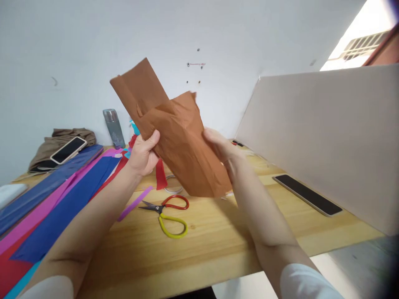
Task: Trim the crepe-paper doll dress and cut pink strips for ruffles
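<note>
A large folded sheet of brown crepe paper (187,141) is held up above the table, tilted, with one flap sticking out to the upper left. My left hand (145,153) pinches its left edge, thumb on the front. At the opposite side, my right hand (220,143) grips the right edge, its fingers partly hidden behind the paper. Below the sheet lie scissors (160,209) with one red and one yellow handle, blades apart. Close to them are a purple strip (135,203), a red strip (161,174) and a roll of tape (173,185), partly covered by the brown sheet.
Blue, pink and red paper sheets (71,195) spread along the left side. Behind them are a phone (69,149) on brown cloth (59,141) and a bottle (114,128). A dark-screened phone (307,194) lies at right, beside a white panel (324,145).
</note>
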Action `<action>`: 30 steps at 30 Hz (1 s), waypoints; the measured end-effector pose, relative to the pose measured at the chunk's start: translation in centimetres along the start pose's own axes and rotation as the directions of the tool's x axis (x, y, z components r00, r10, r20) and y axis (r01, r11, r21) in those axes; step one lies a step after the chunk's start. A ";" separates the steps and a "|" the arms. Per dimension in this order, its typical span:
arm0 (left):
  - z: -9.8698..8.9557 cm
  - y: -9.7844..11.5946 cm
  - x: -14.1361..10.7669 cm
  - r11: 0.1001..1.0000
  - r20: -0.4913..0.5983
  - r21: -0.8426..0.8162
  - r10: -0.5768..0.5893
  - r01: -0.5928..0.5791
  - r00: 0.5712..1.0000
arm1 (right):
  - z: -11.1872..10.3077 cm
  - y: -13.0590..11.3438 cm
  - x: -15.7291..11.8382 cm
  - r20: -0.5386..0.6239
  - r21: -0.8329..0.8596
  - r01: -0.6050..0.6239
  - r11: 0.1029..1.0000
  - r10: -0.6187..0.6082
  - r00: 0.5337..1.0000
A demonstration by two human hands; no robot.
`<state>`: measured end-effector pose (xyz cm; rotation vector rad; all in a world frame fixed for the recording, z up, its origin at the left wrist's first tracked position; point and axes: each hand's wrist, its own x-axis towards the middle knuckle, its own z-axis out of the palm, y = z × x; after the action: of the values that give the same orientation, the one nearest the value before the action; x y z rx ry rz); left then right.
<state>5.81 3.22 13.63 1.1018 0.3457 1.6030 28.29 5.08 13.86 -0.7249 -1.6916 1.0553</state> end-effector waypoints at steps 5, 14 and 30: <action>-1.5 0.4 1.6 0.985 -0.052 0.169 0.040 -0.031 0.998 | 0.6 0.1 0.4 -0.133 0.125 -0.039 0.991 0.056 0.989; -1.5 0.2 1.6 0.979 -0.132 0.197 -0.030 0.056 0.991 | 1.4 0.5 0.9 -0.442 -0.549 0.105 0.829 -0.395 0.805; 0.5 0.4 -0.2 0.999 -0.125 0.013 -0.043 0.045 0.991 | 2.4 -0.9 -0.3 -0.329 -0.766 0.180 0.617 -0.617 0.715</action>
<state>5.93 2.74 14.09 1.0015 0.4638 1.6360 26.19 3.63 14.18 -0.9200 -1.5614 -0.2105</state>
